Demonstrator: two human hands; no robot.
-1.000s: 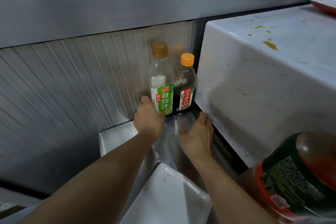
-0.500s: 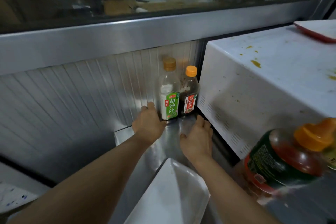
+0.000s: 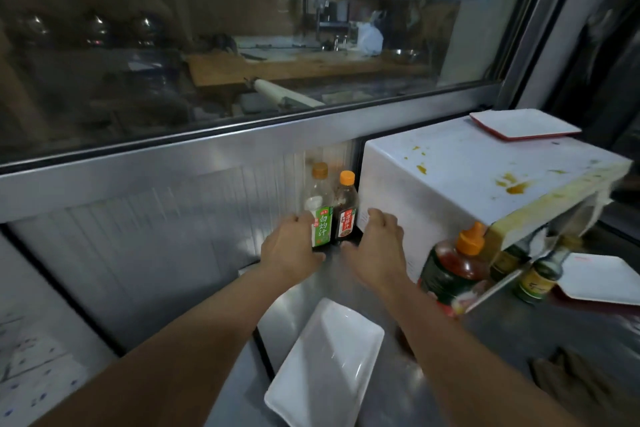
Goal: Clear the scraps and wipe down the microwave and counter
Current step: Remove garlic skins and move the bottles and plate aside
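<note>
Left grip (image 3: 291,250) grasping green-label bottle (image 3: 320,210), little clear liquid; right grip (image 3: 377,250) released.

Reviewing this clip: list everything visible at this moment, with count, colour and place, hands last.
microwave: 1, white with yellow stains on top, right on the counter
counter: 1, steel, below
green-label bottle: 1, clear, tan cap, by the back wall
red-label bottle: 1, dark, orange cap, between green-label bottle and microwave
large bottle: 1, reddish contents, orange cap, front of microwave
small dark bottles: 2, right of large bottle
red-rimmed tray: 1, white, on microwave
white tray: 1, near edge
plate: 1, white, far right
left hand: against green-label bottle
right hand: by microwave side
</note>
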